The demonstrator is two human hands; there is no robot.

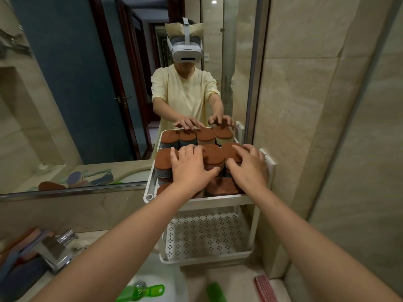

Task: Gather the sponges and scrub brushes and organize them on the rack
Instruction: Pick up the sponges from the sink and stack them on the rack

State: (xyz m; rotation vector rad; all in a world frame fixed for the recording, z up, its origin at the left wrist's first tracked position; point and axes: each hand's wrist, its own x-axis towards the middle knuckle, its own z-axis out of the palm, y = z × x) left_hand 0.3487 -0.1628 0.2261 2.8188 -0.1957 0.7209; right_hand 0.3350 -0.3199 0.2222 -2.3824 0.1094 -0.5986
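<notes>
Pale marble walls close round a mirror (76, 83) and the table (239, 277) beneath it, with a white basin (157, 277) at the near edge and a chrome faucet (54, 249) to its left. You have both arms stretched out to the white two-tier rack (218, 200) that stands on the table against the mirror, at its right end. Its top tier is packed with sponges (163, 162), brown scouring faces up, standing in rows side by side. Your left grip (192, 168) lies flat on the middle of them, fingers straight and spread, thumb pointing right, holding nothing. Your right grip (248, 168) is on the end sponge (229, 149) at the right of the back row; its fingers bend over the brown top and the thumb sits against the near side, so it seems to be clasping that sponge, though the angle makes this hard to confirm. Below, the rack's perforated lower shelf (207, 236) shows between your forearms. On the table nearest you lie a green brush (150, 289) over the basin, a second green piece (216, 293) just right of it, and a red brush (265, 288) further right. At far left, beside the faucet, sits a blurred heap (19, 249) of orange and blue cleaning things.
</notes>
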